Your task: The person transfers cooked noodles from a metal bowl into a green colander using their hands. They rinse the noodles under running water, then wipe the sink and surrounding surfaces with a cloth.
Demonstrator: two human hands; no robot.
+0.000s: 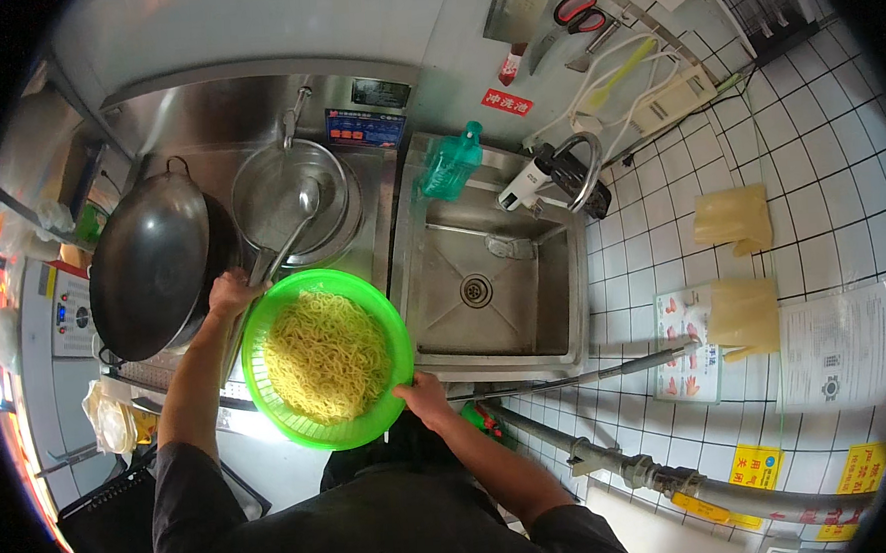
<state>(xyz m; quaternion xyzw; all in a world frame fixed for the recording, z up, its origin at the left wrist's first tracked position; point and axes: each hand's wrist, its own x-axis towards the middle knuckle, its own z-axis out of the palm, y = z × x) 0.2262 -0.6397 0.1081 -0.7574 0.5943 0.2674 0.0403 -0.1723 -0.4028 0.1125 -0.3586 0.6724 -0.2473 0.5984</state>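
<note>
My right hand grips the lower right rim of a bright green plastic colander. Yellow noodles lie heaped inside it. My left hand is closed around a long handle just beside the colander's left rim; whether its fingertips also touch that rim is hard to see. The handle seems to lead to a round metal strainer or pan behind the colander. Inside that vessel rests a metal ladle. A large dark wok stands tilted on its side just left of my left hand.
On the right is a steel sink with a curved faucet. A green plastic bottle stands at its back left corner. Scissors and a cleaver hang on the wall. A pipe runs low along the tiles.
</note>
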